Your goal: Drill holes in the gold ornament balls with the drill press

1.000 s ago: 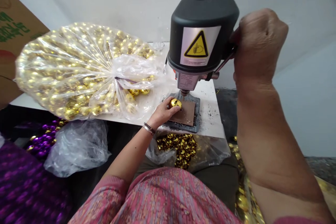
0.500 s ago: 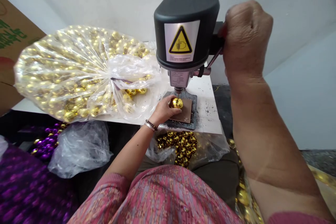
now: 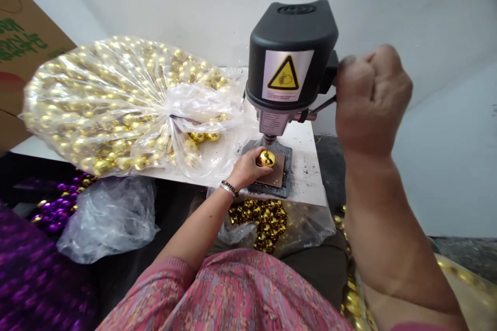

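Head view: the left hand [image 3: 248, 168], outstretched, pinches a round gold ball [image 3: 266, 160] beneath the down-pointing drill bit [image 3: 267, 147]; the raised right hand [image 3: 371, 101] clenches the lever [image 3: 325, 105].

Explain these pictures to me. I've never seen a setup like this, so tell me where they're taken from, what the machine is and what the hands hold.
The view comes from a camera on the person's head, looking forward and down. The upright machine is a black-and-grey drill press with a yellow triangular warning label. The bare right hand is closed at the end of its thin metal lever. The left hand holds a shiny gold faceted ball over a flat brown square board, right beneath the drill; whether the bit has entered it is too small to tell. On the white tabletop beside the machine lies a big clear plastic bag full of gold balls, and dark crumbs are scattered about.
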{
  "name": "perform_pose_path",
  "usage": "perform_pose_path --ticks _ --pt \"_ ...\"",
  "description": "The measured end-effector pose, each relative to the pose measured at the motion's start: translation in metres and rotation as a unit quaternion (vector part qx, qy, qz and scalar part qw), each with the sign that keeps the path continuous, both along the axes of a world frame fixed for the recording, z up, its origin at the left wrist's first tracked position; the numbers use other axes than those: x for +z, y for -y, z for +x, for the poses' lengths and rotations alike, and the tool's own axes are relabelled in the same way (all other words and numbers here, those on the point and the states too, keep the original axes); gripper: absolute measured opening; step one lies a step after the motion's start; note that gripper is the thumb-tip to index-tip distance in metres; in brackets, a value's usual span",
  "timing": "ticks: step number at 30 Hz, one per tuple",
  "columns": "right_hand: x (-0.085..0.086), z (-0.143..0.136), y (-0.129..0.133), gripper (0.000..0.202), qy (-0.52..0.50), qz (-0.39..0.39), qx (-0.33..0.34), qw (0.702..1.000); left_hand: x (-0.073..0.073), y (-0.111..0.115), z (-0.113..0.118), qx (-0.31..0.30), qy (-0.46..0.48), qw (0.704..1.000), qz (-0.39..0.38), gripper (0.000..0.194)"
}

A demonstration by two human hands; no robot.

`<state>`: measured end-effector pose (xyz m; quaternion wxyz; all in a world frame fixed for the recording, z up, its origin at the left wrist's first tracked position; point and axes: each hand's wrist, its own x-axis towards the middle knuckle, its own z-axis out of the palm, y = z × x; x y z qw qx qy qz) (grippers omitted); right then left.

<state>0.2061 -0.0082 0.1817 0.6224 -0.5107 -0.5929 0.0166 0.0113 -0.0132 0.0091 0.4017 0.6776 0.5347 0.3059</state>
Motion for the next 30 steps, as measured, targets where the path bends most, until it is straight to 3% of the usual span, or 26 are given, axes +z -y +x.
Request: perform_pose_path --ticks 5,12,21,30 --pt "-0.035 0.002 0.037 0.021 0.146 0.115 -0.042 0.982 -0.002 0.001 0.000 0.005 -0.005 1.000 0.002 0.056" --pt "-0.073 0.010 0.048 0.014 0.261 0.173 -0.064 0.948 -0.001 0.002 0.001 -0.008 -0.046 0.999 0.010 0.057" --pt "-0.083 0.009 0.045 0.009 0.281 0.246 -0.049 0.926 -0.005 0.000 -0.002 -0.018 -0.029 0.999 -0.006 0.064" --pt "-0.104 0.007 0.041 0.006 0.232 0.244 -0.058 0.940 -0.002 -0.001 -0.004 -0.031 -0.021 0.999 -0.017 0.056"
